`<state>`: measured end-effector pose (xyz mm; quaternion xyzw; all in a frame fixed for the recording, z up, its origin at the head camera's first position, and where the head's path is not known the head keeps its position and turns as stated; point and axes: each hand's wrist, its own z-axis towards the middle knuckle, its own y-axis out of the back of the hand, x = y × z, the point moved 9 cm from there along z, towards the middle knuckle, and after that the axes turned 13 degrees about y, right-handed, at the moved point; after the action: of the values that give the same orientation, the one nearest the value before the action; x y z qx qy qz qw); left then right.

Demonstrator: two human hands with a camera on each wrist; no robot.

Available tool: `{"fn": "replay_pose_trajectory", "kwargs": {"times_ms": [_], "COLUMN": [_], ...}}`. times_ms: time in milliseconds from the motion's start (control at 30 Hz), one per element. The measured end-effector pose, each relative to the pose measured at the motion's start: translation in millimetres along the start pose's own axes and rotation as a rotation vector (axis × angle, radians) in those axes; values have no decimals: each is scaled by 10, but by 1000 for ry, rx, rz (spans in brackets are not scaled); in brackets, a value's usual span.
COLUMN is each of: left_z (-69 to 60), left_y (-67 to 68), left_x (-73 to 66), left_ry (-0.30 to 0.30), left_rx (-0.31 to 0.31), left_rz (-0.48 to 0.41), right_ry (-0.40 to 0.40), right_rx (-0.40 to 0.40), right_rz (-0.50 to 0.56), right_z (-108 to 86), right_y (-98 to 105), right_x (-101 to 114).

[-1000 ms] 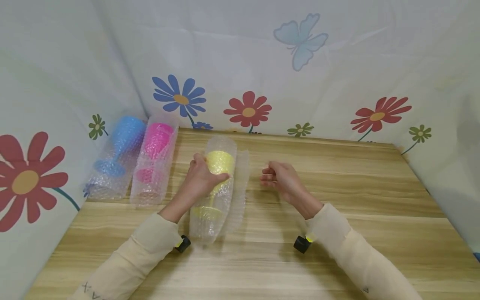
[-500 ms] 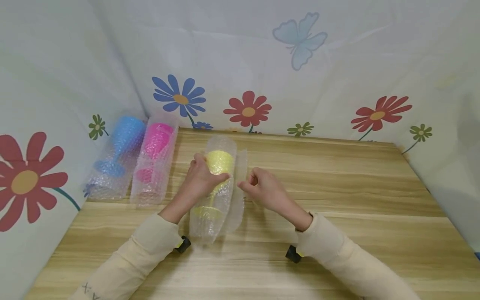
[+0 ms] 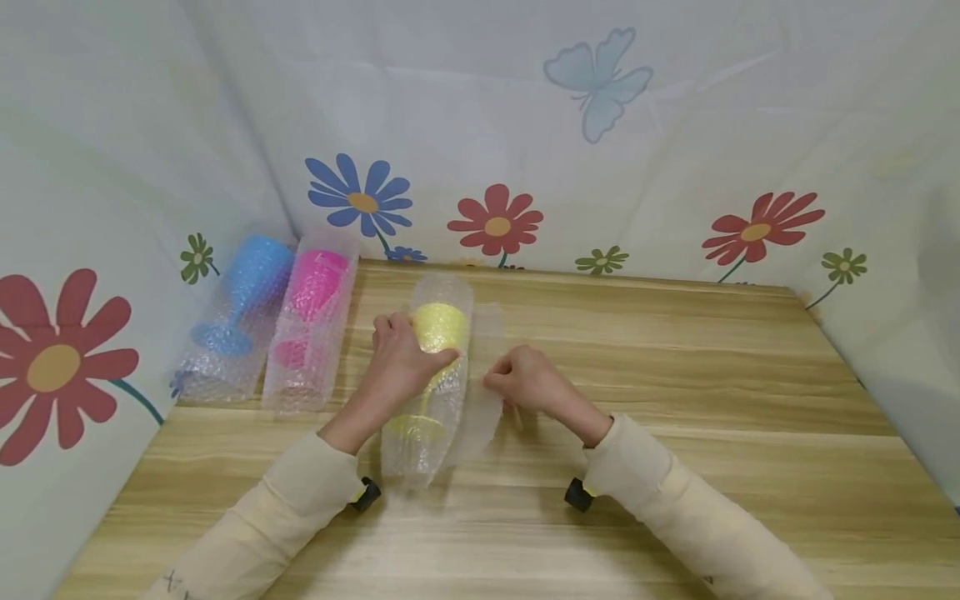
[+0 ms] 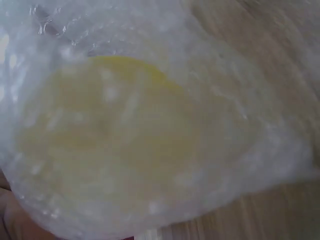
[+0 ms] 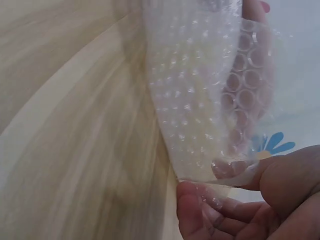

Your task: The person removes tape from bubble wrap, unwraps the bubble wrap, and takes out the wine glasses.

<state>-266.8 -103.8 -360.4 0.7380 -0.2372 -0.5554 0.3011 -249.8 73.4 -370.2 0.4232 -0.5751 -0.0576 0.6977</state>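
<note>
A yellow goblet [image 3: 439, 323] lies inside clear bubble wrap [image 3: 480, 412] in the middle of the table, its foot toward me. My left hand [image 3: 401, 354] grips the wrapped goblet around its cup, thumb across the top. To the right, my right hand [image 3: 531, 379] pinches the loose edge of the bubble wrap. The right wrist view shows thumb and fingers of that hand [image 5: 285, 180] holding the bubble wrap [image 5: 190, 95] between them. Close up in the left wrist view, the yellow goblet [image 4: 115, 125] is blurred behind plastic.
A blue goblet [image 3: 257, 271] and a pink goblet [image 3: 318, 279], each in bubble wrap, lie side by side at the table's left. The wooden table [image 3: 675, 400] runs back to a hanging cloth [image 3: 480, 100] printed with flowers and a butterfly.
My right hand has moved left to the loose bubble wrap and taken its edge, and the flap now spreads farther right. The left hand stays on the yellow goblet.
</note>
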Motion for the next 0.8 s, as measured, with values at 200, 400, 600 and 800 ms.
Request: {"fn": "replay_pose_trajectory", "kwargs": {"times_ms": [200,400,600,800], "left_z": [-39,-176,-172,-146], "left_y": [29,-50,-198,-205], "left_x": [-73,-275,-210,-183], "left_ry": [-80,-313,-201,-147], "left_rx": [-10,-64,-6,-4], "left_rz": [46,213,248,221], "right_ry": [-15,-59,-72,-55], "right_rx": [-37,-39,-67,-104], "right_rz": [44,76,64,14], "right_z": [9,2,-23,-67], "right_y": [64,100,161,285], "right_x": [-130,-203,-248,-286]}}
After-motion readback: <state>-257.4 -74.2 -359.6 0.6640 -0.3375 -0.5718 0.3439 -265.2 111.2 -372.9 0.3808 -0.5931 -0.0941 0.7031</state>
